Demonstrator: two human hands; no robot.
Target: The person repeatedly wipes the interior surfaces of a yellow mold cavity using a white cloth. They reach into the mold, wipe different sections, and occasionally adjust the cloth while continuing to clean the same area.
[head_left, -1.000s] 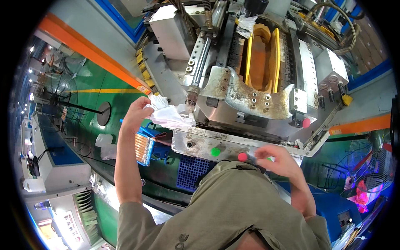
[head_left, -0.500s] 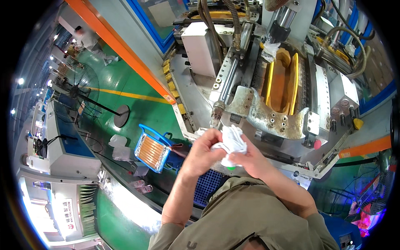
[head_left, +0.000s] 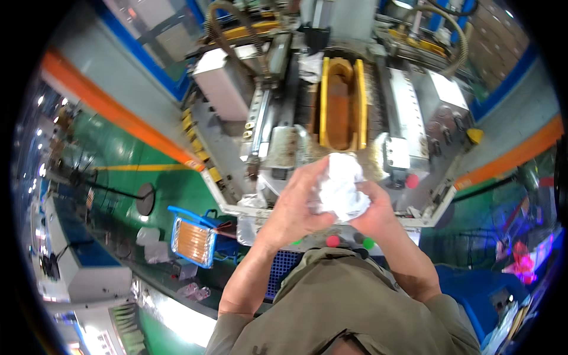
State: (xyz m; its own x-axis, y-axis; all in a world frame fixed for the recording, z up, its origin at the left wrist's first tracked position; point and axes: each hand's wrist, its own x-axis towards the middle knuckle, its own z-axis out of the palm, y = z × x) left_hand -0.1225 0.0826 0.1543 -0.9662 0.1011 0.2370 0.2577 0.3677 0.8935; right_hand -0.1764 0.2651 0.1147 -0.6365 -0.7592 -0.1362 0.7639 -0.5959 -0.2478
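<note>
A crumpled white cloth (head_left: pixel 342 188) is bunched up between my two hands, above the front edge of the machine. My left hand (head_left: pixel 300 198) grips its left side with curled fingers, and my right hand (head_left: pixel 377 208) has hold of its lower right side. Just beyond the cloth lies a long trough-shaped mould (head_left: pixel 324 106) with yellow side walls and a brownish inside. The cloth and hands partly cover the metal plate in front of that mould. Another white crumpled piece (head_left: pixel 310 68) rests beside the mould's far left end.
Metal rails and a white box (head_left: pixel 225 83) flank the mould on the left, a grey box (head_left: pixel 441 97) on the right. Push buttons, one red (head_left: pixel 333 241), sit below my hands. A blue-framed chair (head_left: pixel 193 239) stands at left on the green floor, near a fan's round base (head_left: pixel 145 199).
My view has turned, so the mould now lies straight ahead. Both hands have moved forward with the cloth, which looks more spread out and bulkier.
</note>
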